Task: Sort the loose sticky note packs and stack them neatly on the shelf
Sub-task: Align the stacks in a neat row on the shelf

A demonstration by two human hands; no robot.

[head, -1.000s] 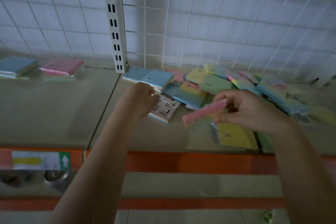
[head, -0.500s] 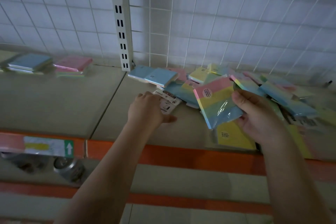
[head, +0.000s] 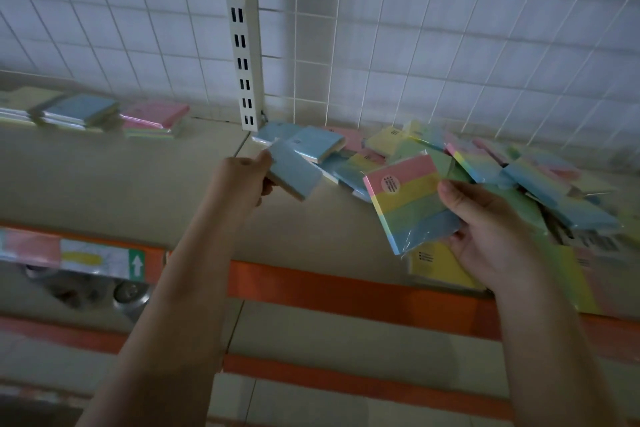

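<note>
Left hand (head: 242, 180), flat on the shelf (head: 121, 180) a moment ago, now pinches a blue pack (head: 294, 172) lifted clear – right hand (head: 485, 229) grips the striped pack (head: 412, 201) at 3 o'clock – both likely bound for the stacks (head: 114, 114) at 10 o'clock.

Bare shelf (head: 114, 184) left of centre, loose packs (head: 540, 180) crowding the right, wire grid (head: 433, 45) closing the back
</note>
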